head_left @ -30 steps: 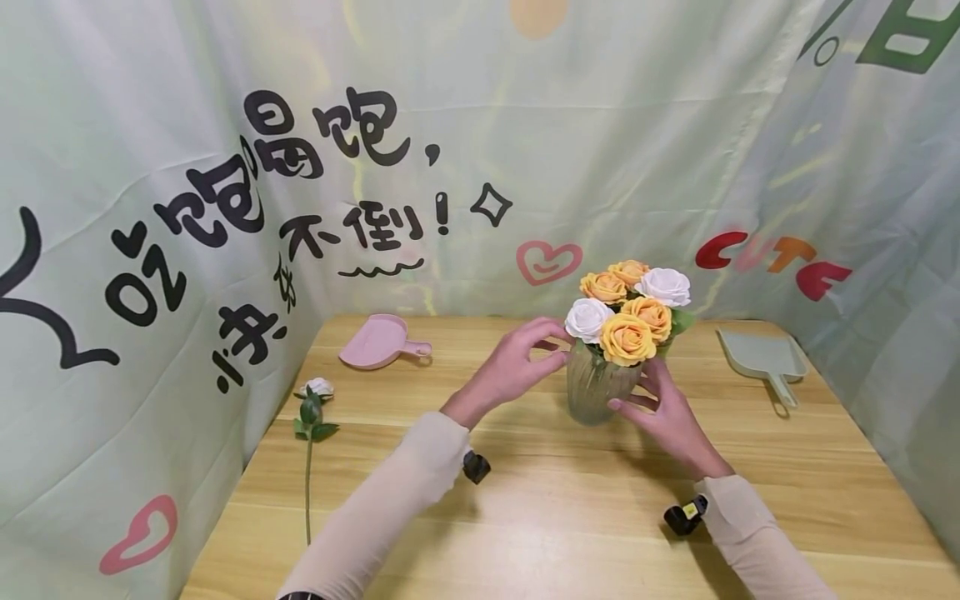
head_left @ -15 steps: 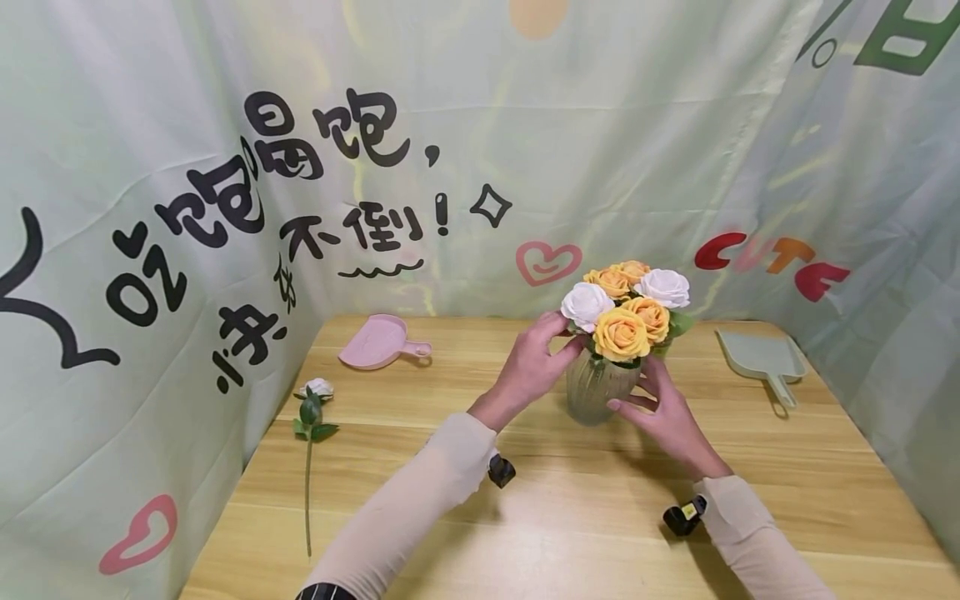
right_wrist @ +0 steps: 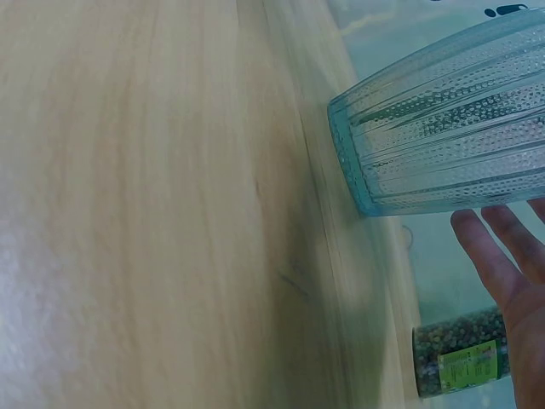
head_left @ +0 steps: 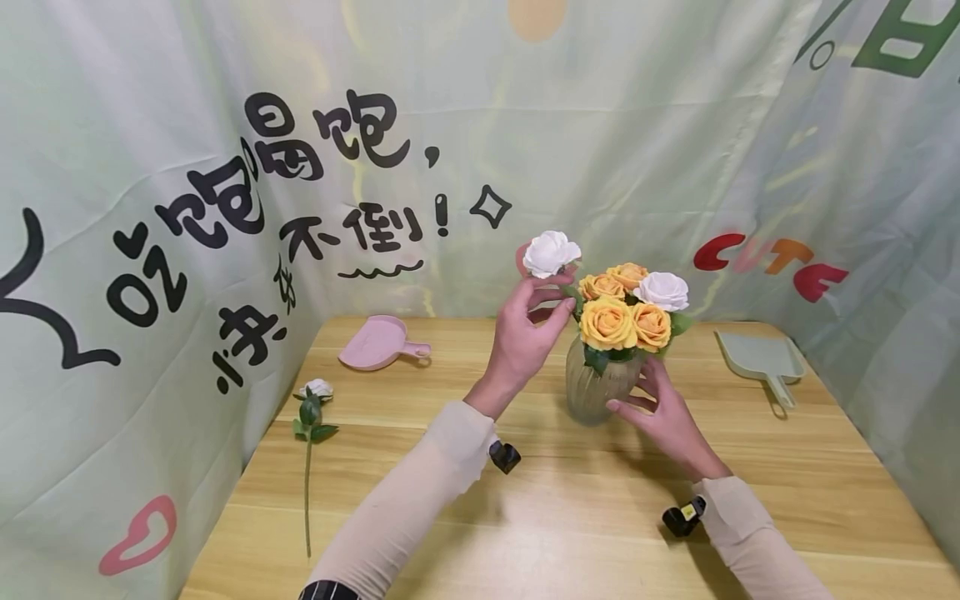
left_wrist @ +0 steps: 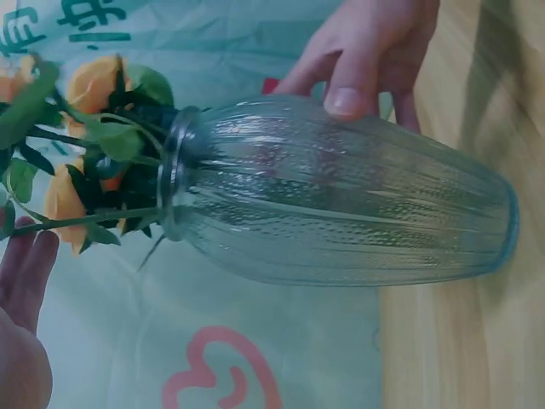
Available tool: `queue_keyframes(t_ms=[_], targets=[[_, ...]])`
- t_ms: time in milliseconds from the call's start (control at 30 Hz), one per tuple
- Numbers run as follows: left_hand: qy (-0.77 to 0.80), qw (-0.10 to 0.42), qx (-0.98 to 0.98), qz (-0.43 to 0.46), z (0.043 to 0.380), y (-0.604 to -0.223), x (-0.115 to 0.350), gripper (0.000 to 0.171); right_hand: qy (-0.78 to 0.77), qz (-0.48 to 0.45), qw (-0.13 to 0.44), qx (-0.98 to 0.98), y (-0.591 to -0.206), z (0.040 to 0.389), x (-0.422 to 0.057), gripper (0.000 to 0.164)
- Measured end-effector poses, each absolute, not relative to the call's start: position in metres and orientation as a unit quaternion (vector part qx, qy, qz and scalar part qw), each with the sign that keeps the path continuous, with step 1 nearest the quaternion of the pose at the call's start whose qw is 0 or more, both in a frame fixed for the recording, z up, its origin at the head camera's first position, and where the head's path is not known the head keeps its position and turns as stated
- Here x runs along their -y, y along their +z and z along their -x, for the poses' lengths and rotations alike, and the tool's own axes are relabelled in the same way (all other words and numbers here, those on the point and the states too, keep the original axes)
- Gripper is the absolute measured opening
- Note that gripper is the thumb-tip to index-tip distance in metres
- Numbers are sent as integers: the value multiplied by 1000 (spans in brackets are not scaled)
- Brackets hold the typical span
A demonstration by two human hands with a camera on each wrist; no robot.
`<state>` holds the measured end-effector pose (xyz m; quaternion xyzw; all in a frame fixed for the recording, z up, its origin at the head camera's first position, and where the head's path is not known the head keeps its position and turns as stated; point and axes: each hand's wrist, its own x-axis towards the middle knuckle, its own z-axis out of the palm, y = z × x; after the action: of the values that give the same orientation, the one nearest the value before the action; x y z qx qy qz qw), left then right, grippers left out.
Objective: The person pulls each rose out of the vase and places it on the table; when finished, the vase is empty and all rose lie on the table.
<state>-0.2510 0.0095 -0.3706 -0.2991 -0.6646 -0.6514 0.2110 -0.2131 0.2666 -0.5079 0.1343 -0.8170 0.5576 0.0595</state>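
My left hand point(head_left: 525, 333) pinches a white rose point(head_left: 551, 253) just below its bloom, raised to the left of the other flowers. In the left wrist view its green stem point(left_wrist: 102, 219) slants down to the mouth of the ribbed glass vase point(left_wrist: 341, 196). Upright on the table, the vase holds several orange-yellow roses point(head_left: 606, 323) and another white rose point(head_left: 663, 291). My right hand point(head_left: 671, 425) grips the vase low on its right side, thumb towards the front; the fingers behind are partly hidden.
On the left of the wooden table point(head_left: 525, 533) lies a loose white rose point(head_left: 309, 408). A pink dustpan point(head_left: 375, 343) lies at the back left, a grey-green dustpan point(head_left: 761, 357) at the back right. Beyond the vase stands a jar of dark granules point(right_wrist: 460, 354). Fabric hangs behind the table.
My left hand has reached in to the white rose at the bunch's left, taken hold of it and drawn it up and left. My right hand stays on the vase.
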Motion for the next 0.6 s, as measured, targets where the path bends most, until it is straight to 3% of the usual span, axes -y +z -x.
queue_keyframes(t_ms=[300, 600], targets=[[-662, 242, 641, 304, 250, -364, -11, 28, 552, -131, 56, 821, -506, 212, -267, 97], [-662, 209, 659, 289, 249, -374, -21, 17, 554, -140, 63, 818, -507, 212, -267, 97]])
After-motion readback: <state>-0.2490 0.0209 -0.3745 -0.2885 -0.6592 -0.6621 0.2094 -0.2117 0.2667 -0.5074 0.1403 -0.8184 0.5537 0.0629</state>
